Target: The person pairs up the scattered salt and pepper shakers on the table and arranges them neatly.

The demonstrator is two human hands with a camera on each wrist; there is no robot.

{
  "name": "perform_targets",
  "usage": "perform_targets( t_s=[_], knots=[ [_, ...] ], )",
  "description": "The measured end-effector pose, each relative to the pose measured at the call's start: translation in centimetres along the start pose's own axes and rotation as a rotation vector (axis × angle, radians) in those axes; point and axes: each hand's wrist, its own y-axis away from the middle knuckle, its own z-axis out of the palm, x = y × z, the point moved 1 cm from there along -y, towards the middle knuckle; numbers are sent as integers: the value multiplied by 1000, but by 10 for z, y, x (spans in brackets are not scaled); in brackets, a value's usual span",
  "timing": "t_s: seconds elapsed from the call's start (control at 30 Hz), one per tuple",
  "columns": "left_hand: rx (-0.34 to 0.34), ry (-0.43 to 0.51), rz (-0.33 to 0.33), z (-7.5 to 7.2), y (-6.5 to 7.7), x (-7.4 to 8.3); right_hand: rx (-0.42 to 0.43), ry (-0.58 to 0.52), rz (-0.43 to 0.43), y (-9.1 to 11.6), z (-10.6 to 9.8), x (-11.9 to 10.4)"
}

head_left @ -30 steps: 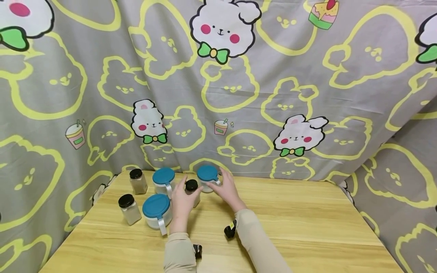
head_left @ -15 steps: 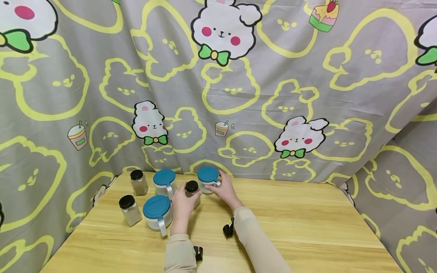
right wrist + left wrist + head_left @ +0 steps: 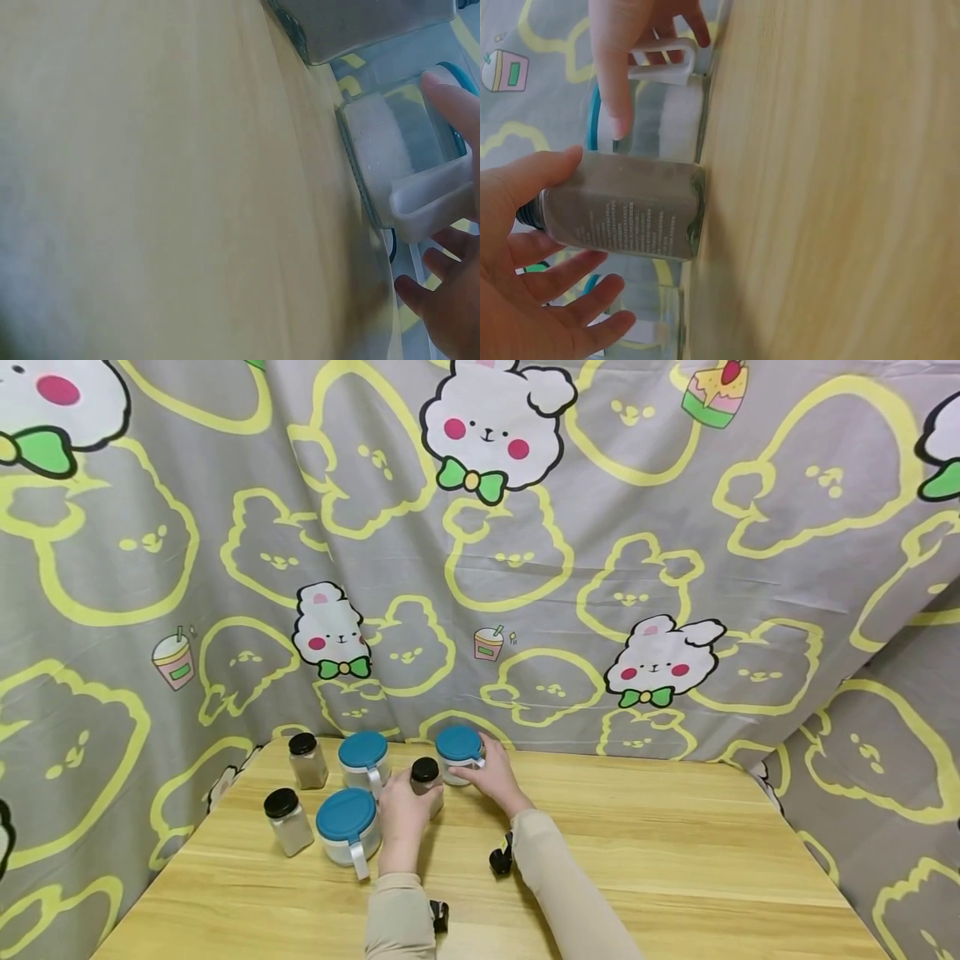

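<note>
My left hand (image 3: pixel 403 818) holds a spice jar (image 3: pixel 626 206) between thumb and index finger, close under its black lid (image 3: pixel 424 768). The jar is square, clear, filled with greyish-brown powder and printed with small pale text. Its other fingers are spread. Just behind to the right, my right hand (image 3: pixel 497 779) grips a glass seasoning pot (image 3: pixel 375 142) with a blue lid (image 3: pixel 458 742), a white handle (image 3: pixel 431 199) and white grains inside. In the right wrist view the thumb lies against the pot near its lid, the other fingers beyond the handle. Both containers stand upright on the table.
Left of my hands stand two more blue-lidded pots, a rear one (image 3: pixel 363 750) and a front one (image 3: pixel 347 817). Further left are two black-lidded jars, one behind (image 3: pixel 307 768) and one nearer (image 3: pixel 291 828). A patterned curtain (image 3: pixel 540 593) hangs at the wooden table's (image 3: pixel 675 860) back edge.
My left hand has closed in on the spice jar, its fingers now against it. My right hand has moved slightly in and now grips the seasoning pot. The containers stay in place.
</note>
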Motion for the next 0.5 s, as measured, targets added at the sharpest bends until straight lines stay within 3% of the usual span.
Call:
perform_targets(
  t_s=[0.5],
  knots=[
    [-25, -108, 57, 1, 3, 3, -10, -57, 0, -8, 5, -2]
  ],
)
